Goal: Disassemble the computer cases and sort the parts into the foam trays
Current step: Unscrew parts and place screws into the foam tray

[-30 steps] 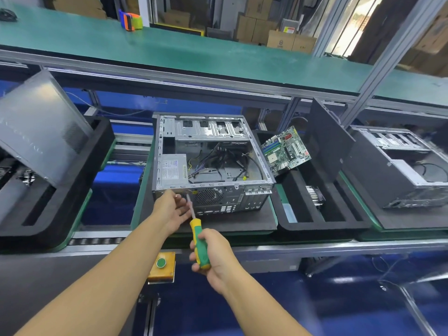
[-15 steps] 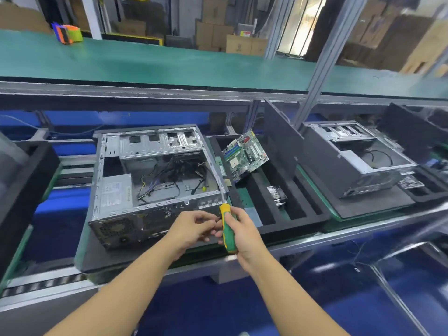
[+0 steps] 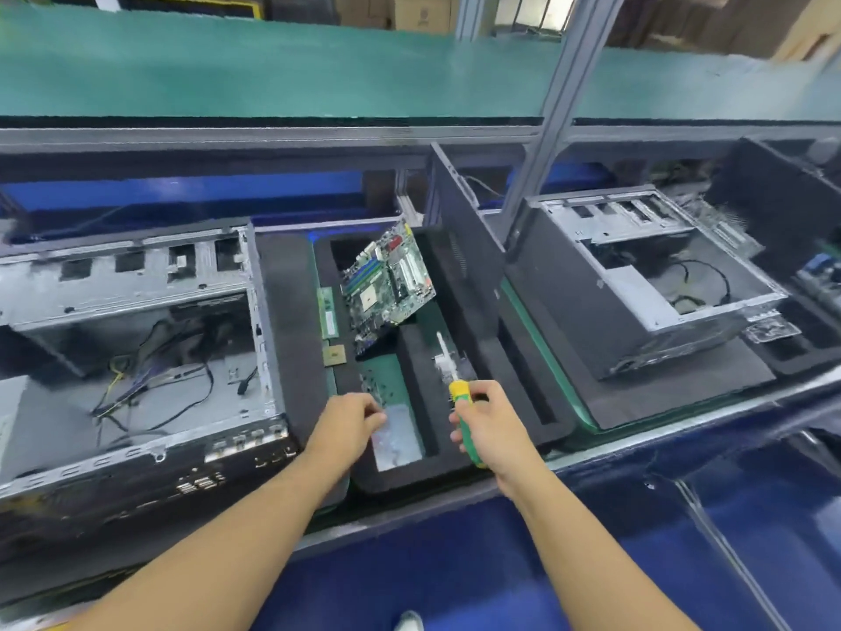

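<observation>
The foam tray (image 3: pixel 418 478) lies directly ahead of both hands, between the two opened cases. Its narrow compartment (image 3: pixel 387 371), floored in green, has its long axis running away from the person and holds a scatter of small screws (image 3: pixel 371 385) at mid-length. The left hand (image 3: pixel 352 421) is the nearer, poised over the compartment's near end, just short of the screws, with fingertips drawn together; whether they pinch a screw cannot be determined. The right hand (image 3: pixel 493 430) is wrapped around the screwdriver (image 3: pixel 458 393), just right of the compartment, shaft pointing away along the same axis. A drop, if intended, falls to the left hand.
</observation>
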A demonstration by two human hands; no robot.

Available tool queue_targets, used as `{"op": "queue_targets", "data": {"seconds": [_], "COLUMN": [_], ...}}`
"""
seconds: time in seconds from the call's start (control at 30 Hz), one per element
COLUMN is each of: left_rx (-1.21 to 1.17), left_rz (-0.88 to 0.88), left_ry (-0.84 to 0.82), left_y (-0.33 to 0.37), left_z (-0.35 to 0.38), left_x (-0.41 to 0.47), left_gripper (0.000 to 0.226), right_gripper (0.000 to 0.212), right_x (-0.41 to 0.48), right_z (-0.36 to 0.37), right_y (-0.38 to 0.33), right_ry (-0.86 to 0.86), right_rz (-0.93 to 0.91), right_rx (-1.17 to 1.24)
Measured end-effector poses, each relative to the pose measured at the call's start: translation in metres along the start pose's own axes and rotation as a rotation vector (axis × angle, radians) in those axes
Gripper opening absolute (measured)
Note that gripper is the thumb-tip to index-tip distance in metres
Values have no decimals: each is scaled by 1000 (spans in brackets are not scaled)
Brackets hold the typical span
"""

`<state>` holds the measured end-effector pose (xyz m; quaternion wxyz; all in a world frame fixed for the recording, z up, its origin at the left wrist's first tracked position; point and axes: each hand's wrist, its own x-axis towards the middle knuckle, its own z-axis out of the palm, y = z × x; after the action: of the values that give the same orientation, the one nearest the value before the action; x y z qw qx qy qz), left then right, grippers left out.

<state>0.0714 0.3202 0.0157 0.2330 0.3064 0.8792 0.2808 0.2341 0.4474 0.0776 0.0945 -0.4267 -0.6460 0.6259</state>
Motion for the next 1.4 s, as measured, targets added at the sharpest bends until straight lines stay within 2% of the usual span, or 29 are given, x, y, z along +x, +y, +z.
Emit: {"op": "queue_targets", "data": {"seconds": [0.1, 0.17, 0.23, 0.3, 0.33, 0.43, 0.6, 0.77, 0.83, 0.87, 0.93, 1.0, 1.13, 1.23, 1.4], "left_rx": [189, 405, 610, 734, 767, 745, 631, 494, 557, 670, 922, 1049, 1062, 1007, 921], "left_rz": [94, 150, 207, 213, 195, 139, 117, 152, 158, 169, 158, 156, 201, 213, 191], "left_ry": [-76, -133, -182, -260, -301, -397, -320, -378, -377, -363, -359, -356, -327, -336, -322], "left_y": [10, 15, 16, 13, 11, 5, -4, -7, -8, -9, -10, -12, -17, -17, -14], "left_z": [17, 30, 46, 63, 72, 91, 94, 80, 78, 78, 79, 79, 77, 74, 70], "left_x": [34, 56, 75, 89, 95, 108, 120, 124, 121, 120, 116, 113, 113, 114, 116], "left_gripper": [15, 19, 13, 7, 13, 27, 7, 13, 12, 9, 19, 30, 35, 33, 24], "right_gripper": [14, 14, 15, 16, 16, 17, 16, 18, 18, 19, 20, 20, 19, 30, 32], "right_x": [25, 39, 50, 61, 66, 80, 91, 96, 97, 98, 99, 101, 104, 107, 118], "right_z": [-6, -8, -11, -15, -16, -20, -22, -15, -8, -5, 4, 14, 43, 64, 80], "right_y": [8, 14, 21, 27, 29, 34, 36, 34, 34, 35, 37, 42, 50, 55, 59], "right_ry": [-53, -75, -82, -83, -83, -98, -127, -152, -163, -173, -187, -189, -256, -278, -305], "right_rz": [46, 75, 97, 115, 123, 133, 140, 125, 102, 101, 119, 155, 245, 278, 301], "right_rx": [1, 23, 50, 71, 80, 82, 54, 7, -37, -60, -127, -206, -258, -331, -506]}}
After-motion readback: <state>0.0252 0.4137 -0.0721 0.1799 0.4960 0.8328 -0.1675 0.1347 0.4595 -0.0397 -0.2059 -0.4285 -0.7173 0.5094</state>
